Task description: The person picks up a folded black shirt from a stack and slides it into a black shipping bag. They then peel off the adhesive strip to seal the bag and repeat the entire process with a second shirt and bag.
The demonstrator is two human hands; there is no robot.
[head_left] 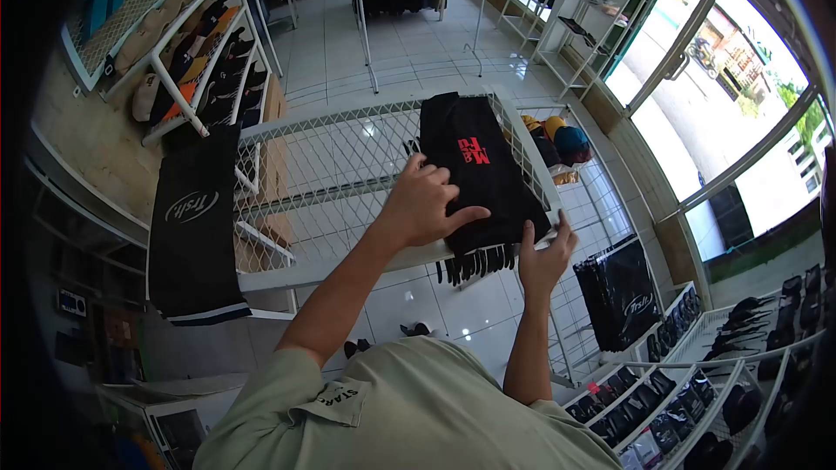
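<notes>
Cloth, black and fringed, (461, 135) lies lengthwise over the right end of the white mesh worktop (279, 276), and you've got both hands down at its near half. Red lettering (474, 151) shows up towards the far part, and the dark fringe (475, 263) dangles over the near edge, between you and the frame.

Your left hand (424, 204) is at the cloth's left side, open, fingers loosely bent and thumb stretched across the black fabric. Over on the other side, your right hand (546, 257) is at the near right corner, thumb up by the cloth's edge, fingers reaching by the worktop's white rim; whether it pinches the fabric, you can't tell from here.

Across at the worktop's left end, well apart from your hands, a dark panel (193, 222) hangs down with pale script on it and a striped lower border. Off to your right, black packets (618, 292) hang below the level of the worktop, and just beyond its right end sit the caps (570, 141), yellow and blue among them. Shelves of dark goods (679, 409) fill the lower right, near your right sleeve.
</notes>
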